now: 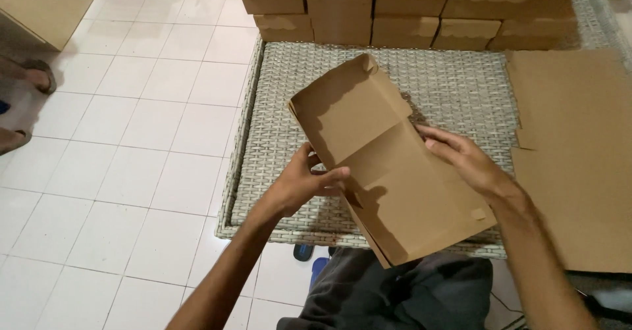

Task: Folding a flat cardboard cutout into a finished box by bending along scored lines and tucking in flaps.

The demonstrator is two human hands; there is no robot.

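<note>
1. The place looks like a home turned into a small packing workspace, with work done at floor level.
2. White floor tiles (131, 139) cover the left side.
3. A grey woven mat (454, 86) serves as the work surface.
4. Folded brown boxes (408, 7) stand stacked along the far edge.
5. Flat cardboard sheets (579, 152) lie piled at the right.
</note>
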